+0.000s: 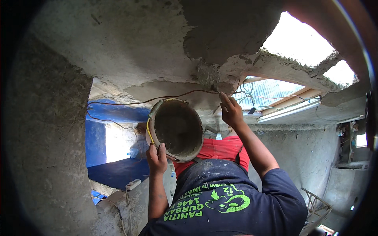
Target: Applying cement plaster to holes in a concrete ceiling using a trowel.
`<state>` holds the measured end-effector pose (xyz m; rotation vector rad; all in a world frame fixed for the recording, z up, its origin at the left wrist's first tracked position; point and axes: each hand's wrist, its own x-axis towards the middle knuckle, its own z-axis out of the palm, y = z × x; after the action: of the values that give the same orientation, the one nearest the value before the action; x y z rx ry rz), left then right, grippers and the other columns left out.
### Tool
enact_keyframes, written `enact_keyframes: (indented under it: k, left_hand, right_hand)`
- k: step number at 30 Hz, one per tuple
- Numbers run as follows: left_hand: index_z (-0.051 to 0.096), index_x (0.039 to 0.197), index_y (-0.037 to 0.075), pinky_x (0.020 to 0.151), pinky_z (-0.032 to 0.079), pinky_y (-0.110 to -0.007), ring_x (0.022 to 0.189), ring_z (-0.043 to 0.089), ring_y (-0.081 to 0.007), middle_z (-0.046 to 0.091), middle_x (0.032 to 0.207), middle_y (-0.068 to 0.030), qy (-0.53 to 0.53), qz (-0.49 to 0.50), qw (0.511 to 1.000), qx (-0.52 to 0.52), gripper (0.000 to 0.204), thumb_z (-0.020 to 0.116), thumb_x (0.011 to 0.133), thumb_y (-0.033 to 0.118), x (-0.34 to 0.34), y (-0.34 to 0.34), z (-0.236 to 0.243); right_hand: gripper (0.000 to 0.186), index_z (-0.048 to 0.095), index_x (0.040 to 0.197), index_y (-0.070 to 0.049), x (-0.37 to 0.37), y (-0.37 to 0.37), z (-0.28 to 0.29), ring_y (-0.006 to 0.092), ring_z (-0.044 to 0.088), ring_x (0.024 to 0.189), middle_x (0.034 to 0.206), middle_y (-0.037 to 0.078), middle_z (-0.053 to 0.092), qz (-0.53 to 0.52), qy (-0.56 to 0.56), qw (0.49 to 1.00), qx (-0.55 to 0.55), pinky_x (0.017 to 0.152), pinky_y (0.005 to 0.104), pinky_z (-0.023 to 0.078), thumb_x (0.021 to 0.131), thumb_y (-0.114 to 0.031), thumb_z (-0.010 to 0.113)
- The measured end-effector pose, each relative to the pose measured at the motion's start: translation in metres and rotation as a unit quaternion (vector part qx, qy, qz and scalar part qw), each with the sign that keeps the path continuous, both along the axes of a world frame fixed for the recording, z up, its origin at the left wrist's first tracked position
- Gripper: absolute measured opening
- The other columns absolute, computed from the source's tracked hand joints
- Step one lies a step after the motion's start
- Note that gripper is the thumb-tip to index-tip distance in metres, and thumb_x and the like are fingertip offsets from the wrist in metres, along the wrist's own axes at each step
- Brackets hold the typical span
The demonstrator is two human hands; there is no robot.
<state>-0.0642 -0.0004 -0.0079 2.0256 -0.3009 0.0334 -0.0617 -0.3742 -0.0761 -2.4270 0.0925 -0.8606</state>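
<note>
Under the rough grey ceiling (130, 47), the left hand (156, 158) had its fingers wrapped tight around the rim of a mortar-caked bucket (177, 129), raised just below the plaster. The right hand (230, 111) was closed on a trowel (208, 78) pressed into wet mortar overhead. A blue wall (96, 143) showed below the ceiling's left edge.

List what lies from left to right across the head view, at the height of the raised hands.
Rough grey wall → blue opening → left hand → mortar-caked bucket → right hand → plastered wall.
</note>
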Motion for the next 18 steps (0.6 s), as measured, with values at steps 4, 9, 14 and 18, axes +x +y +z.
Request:
enact_keyframes:
  k: [4,9,14,18]
  left_hand:
    - [0.058,0.094,-0.002,0.057,0.046,-0.039,0.062,0.063,-0.0278,0.063,0.072,-0.0149,0.012,-0.008,1.000,0.021,0.023,0.062,0.103,0.019,0.002,-0.001,-0.004]
    - [0.061,0.101,-0.002,0.067,0.048,-0.037,0.074,0.064,-0.0230,0.067,0.081,-0.0118,0.059,-0.018,0.998,0.016,0.023,0.059,0.104,0.021,0.002,-0.008,-0.006]
    - [0.057,0.090,-0.001,0.052,0.044,-0.039,0.056,0.062,-0.0254,0.061,0.064,-0.0117,0.012,-0.020,0.999,-0.042,0.025,0.064,0.102,0.020,0.003,-0.010,-0.011]
    - [0.059,0.094,-0.002,0.053,0.044,-0.038,0.057,0.063,-0.0263,0.063,0.068,-0.0125,-0.014,-0.003,1.000,-0.027,0.023,0.062,0.102,0.019,-0.002,-0.007,0.002]
  right_hand:
    - [0.062,0.055,0.148,-0.015,0.017,0.010,0.061,0.0398,0.070,0.088,0.110,0.016,0.069,0.055,-0.071,0.996,0.018,0.073,0.0473,0.059,0.089,-0.003,0.068]
    - [0.064,0.054,0.149,-0.018,0.068,0.013,0.069,0.0380,0.069,0.085,0.105,0.014,0.065,0.013,-0.109,0.993,-0.045,0.071,0.0458,0.059,0.088,-0.001,0.066]
    - [0.074,0.056,0.148,-0.027,0.053,-0.001,0.021,0.0359,0.068,0.082,0.105,0.013,0.060,-0.021,0.066,0.974,-0.216,0.066,0.0450,0.059,0.079,-0.001,0.061]
    - [0.073,0.059,0.145,-0.027,0.007,-0.041,0.000,0.0334,0.068,0.081,0.105,0.012,0.060,-0.018,0.124,0.961,-0.247,0.064,0.0436,0.059,0.078,0.000,0.062]
